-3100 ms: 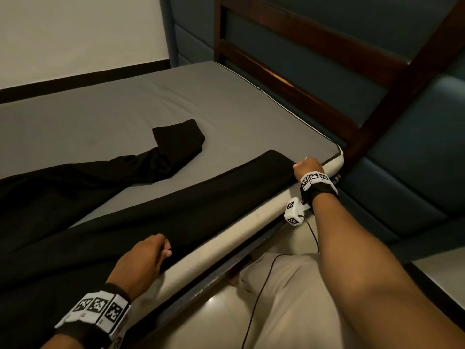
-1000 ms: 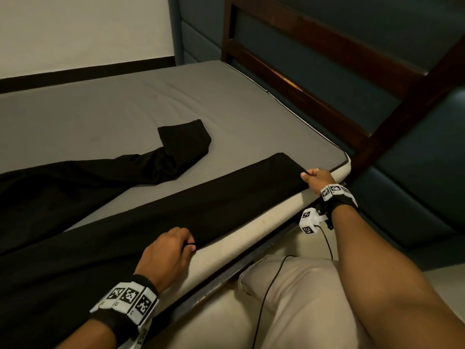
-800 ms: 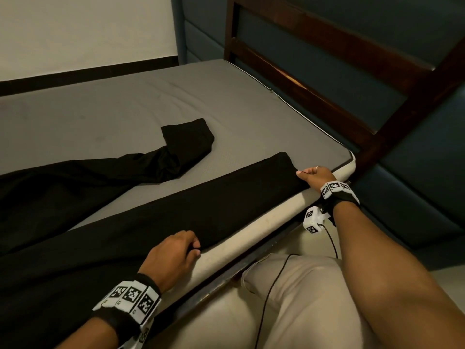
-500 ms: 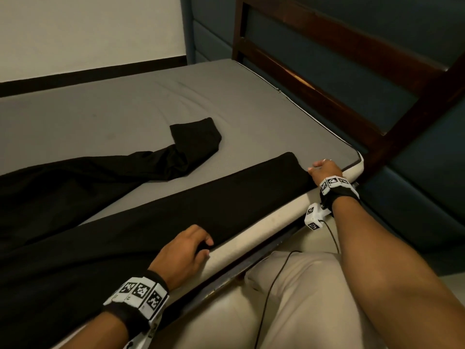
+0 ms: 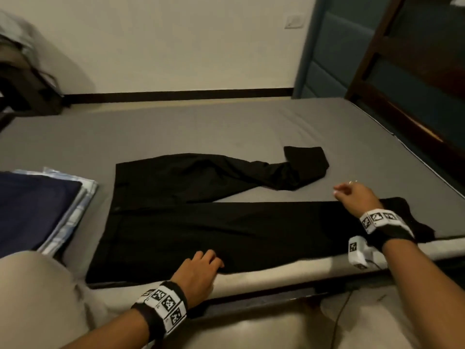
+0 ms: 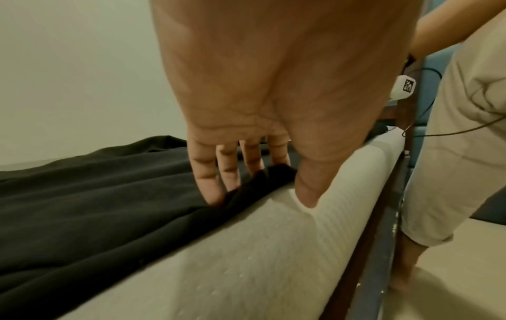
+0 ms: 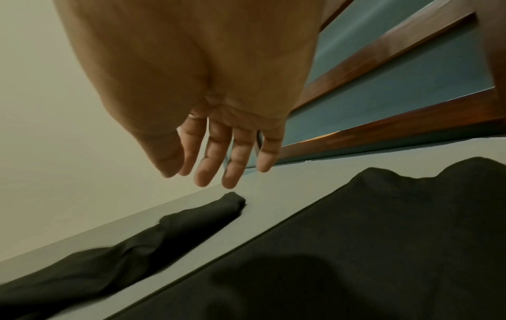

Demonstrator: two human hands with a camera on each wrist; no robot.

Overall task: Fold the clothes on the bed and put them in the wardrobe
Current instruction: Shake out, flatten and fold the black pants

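Black trousers (image 5: 226, 230) lie spread on the grey bed (image 5: 176, 127). The near leg runs straight along the front edge, and the far leg (image 5: 251, 172) lies twisted with its cuff (image 7: 232, 203) folded over. My left hand (image 5: 208, 260) rests on the near leg's front edge. In the left wrist view its straight fingers (image 6: 208, 186) press the black cloth while the thumb touches the mattress side. My right hand (image 5: 344, 192) hovers above the near leg close to its cuff. Its fingers (image 7: 205, 173) are straight and hold nothing.
A stack of folded clothes (image 5: 37, 205), navy on top, sits at the bed's left. A wooden headboard (image 5: 402, 117) borders the right side. Dark things (image 5: 25, 84) stand by the back wall at left. My knee (image 5: 37, 293) leans at the front edge.
My right hand has let go of the near leg's cuff and risen above it, toward the far leg. The view swung left, showing the waistband and the folded stack. My left hand stays at the edge.
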